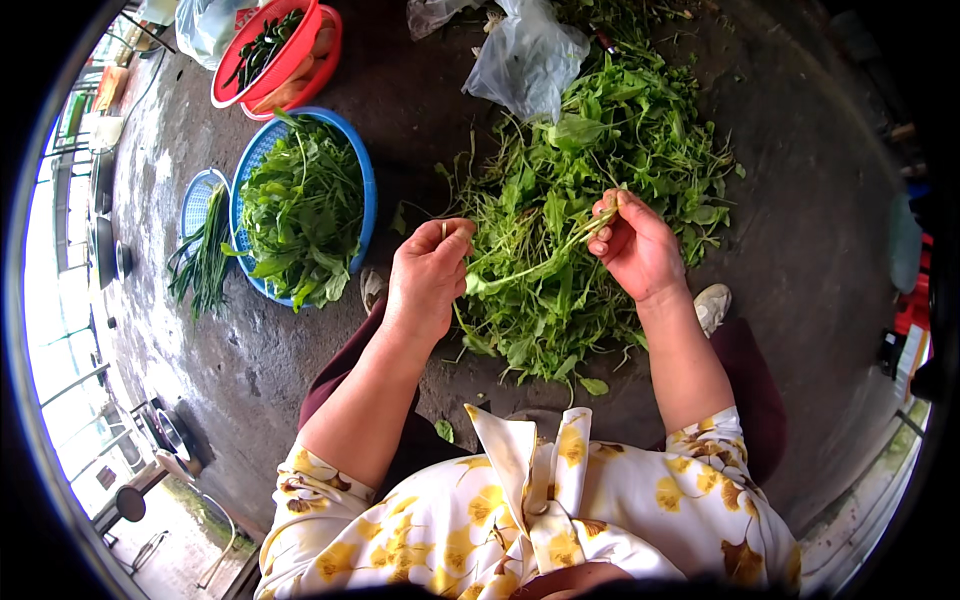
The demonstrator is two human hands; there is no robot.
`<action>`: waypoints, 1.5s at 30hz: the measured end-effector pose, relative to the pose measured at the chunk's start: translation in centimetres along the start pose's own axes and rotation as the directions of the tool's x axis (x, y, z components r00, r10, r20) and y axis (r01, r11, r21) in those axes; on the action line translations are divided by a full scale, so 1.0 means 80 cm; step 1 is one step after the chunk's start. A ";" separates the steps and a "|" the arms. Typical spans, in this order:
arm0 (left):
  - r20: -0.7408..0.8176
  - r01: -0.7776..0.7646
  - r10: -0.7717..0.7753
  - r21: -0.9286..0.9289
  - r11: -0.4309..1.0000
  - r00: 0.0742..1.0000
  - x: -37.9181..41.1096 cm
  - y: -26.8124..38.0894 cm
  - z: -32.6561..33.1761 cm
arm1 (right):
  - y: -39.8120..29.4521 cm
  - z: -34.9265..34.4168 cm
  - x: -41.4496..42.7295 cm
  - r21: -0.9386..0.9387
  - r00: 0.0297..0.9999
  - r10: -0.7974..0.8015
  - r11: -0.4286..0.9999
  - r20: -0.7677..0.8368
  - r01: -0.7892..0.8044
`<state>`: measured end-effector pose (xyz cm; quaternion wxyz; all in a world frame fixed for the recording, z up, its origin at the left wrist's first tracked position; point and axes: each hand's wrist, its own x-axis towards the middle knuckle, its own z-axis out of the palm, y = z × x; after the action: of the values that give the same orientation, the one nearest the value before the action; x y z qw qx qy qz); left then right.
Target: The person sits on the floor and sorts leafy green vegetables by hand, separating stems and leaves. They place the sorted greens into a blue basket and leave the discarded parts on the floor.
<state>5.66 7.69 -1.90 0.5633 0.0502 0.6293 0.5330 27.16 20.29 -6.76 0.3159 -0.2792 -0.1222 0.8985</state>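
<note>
Both my hands are raised over a large loose pile of leafy greens (555,300) on the dark floor. Between the thumb and fingers of my right hand (637,244) are the ends of several thin green stems (596,225). One stem slants from there down toward my left hand (433,274). That hand has its fingers curled closed, with bits of green showing at its finger side; what lies inside the palm is hidden. A crumpled clear plastic bag (529,64) rests against the far end of the pile.
Left of the pile stands a blue plastic basket (367,176) of leafy greens. Beside it a smaller blue basket (197,196) has long green stalks (206,259) across it. Farther off, a red colander (292,56) with dark green peppers (264,49) sits tilted on another red basket (330,52).
</note>
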 end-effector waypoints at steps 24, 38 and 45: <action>0.073 -0.160 0.143 0.511 0.845 0.987 0.038 -0.023 0.035 | -0.012 -0.044 0.025 -0.897 0.700 0.712 0.342 0.053 -0.281; -0.033 -0.063 0.068 0.139 0.988 0.997 0.053 -0.003 0.030 | -0.050 -0.159 0.110 -0.874 0.993 -0.058 -0.472 -0.099 -0.115; -0.027 -0.017 0.018 0.034 0.999 0.999 0.062 0.001 0.038 | 0.032 -0.007 0.091 -0.865 0.834 0.340 0.415 0.434 0.281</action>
<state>6.18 12.90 -4.44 0.5489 0.0579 0.6456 0.5279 21.50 22.97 -11.35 0.0470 -0.1358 -0.6678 0.7304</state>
